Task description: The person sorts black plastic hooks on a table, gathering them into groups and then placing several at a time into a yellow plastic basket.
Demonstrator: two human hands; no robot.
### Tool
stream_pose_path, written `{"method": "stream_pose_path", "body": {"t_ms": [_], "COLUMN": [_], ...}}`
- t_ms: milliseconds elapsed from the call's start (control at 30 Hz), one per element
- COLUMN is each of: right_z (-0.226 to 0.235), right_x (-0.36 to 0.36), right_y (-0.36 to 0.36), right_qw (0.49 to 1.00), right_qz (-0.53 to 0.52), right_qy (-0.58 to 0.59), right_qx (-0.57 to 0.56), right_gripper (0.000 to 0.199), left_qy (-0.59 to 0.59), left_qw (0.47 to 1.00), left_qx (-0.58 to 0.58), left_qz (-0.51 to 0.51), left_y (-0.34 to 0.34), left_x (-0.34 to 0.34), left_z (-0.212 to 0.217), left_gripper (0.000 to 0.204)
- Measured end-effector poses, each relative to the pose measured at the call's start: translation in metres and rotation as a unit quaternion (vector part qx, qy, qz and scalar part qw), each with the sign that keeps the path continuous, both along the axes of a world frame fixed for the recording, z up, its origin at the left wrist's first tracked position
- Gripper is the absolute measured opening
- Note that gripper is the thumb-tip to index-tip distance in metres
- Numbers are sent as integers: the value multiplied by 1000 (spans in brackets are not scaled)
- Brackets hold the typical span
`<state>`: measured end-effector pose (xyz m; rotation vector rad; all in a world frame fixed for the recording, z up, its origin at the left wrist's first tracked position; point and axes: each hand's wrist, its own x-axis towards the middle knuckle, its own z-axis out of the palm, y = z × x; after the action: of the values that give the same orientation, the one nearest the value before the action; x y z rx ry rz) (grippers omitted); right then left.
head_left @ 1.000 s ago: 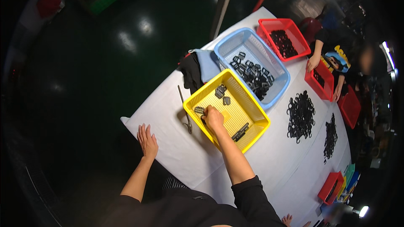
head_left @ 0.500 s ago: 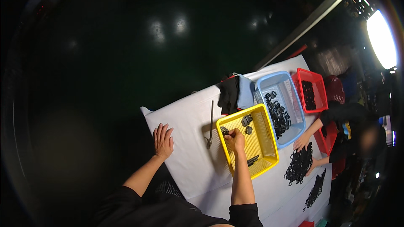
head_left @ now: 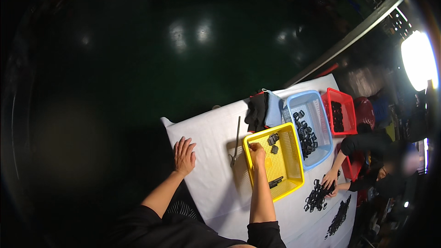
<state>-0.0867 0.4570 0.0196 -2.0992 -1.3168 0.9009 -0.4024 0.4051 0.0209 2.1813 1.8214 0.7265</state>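
Observation:
My left hand (head_left: 185, 157) lies flat on the white-covered table (head_left: 206, 181), fingers stretched out and holding nothing. Inside a yellow plastic basket (head_left: 294, 156), my right hand (head_left: 258, 155) is closed near the far left corner. A bit of something dark shows at its fingertips, too small to name. Close to that hand, two blocky black parts (head_left: 274, 138) lie on the basket floor. Several slim black pieces (head_left: 275, 182) rest toward the near end. Left of the basket lies a long thin metal tool (head_left: 237, 135) with a bent end.
Beyond the yellow basket stand a blue basket (head_left: 326, 131) of black parts and a red basket (head_left: 352, 117). Dark cloth (head_left: 257, 111) lies behind. At right, a co-worker's hands (head_left: 329, 180) touch a pile of black loops (head_left: 315, 198); another black pile (head_left: 339, 219) lies nearer.
The view has shifted slightly. My right hand has moved a little within the basket's left side, and the dark piece by it shows less. The co-worker's hands have come closer together over the pile.

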Motion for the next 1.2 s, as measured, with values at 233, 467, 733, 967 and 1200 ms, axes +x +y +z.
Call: {"method": "stream_pose_path", "body": {"t_ms": [233,467,733,967,1200], "right_z": [72,162,138,80,57], "right_x": [-8,28,57,43,64], "right_y": [-17,-166,-424,-610,-684], "right_qw": [998,962,910,905,932], "right_qz": [-32,-141,-372,-339,-293], "right_qy": [0,-45,-134,-79,-10], "right_qx": [62,228,122,-244,-211], "right_gripper": [33,17,15,24,25], "left_qy": [26,76,207,85,-34], "left_qw": [999,995,978,996,972], "left_qx": [28,58,6,5,40], "left_qz": [0,-15,10,-16,-231], "left_y": [-1,-4,0,-50,-261], "left_x": [-3,5,-3,55,161], "left_z": [-16,-33,-46,-8,8], "left_gripper": [38,41,48,60,67]}}
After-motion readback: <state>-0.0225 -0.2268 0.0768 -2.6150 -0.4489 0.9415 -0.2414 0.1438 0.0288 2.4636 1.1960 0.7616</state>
